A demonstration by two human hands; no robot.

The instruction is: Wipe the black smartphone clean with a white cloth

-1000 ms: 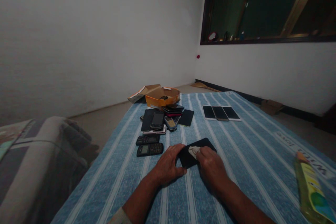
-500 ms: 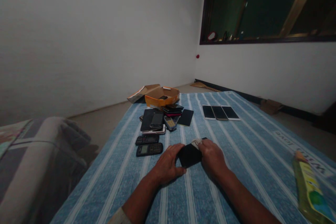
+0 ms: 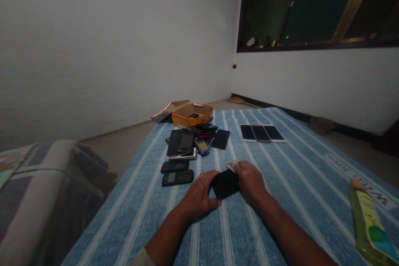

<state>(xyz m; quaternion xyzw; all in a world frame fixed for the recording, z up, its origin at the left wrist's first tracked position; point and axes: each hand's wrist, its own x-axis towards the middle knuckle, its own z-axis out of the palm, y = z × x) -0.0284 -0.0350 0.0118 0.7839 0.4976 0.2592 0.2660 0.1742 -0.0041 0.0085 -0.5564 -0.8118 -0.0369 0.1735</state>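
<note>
A black smartphone [image 3: 225,183] lies flat on the blue striped cloth [image 3: 293,183] in front of me. My left hand [image 3: 197,195] grips its near left edge, thumb and fingers curled round it. My right hand [image 3: 250,179] presses a small pale wad of cloth [image 3: 232,165] against the phone's far end, fingers closed on the wad. Most of the phone's far half is hidden under that hand.
A pile of several old phones [image 3: 193,143] lies beyond my hands, with two black keypad phones [image 3: 177,172] to the left. Three smartphones [image 3: 262,133] lie in a row at the back right. An open orange cardboard box [image 3: 190,114] stands behind. A green-yellow packet [image 3: 369,226] lies at the right.
My right hand has slid the pale wad from the middle of the phone toward its far end. The left hand has stayed on the phone's near edge.
</note>
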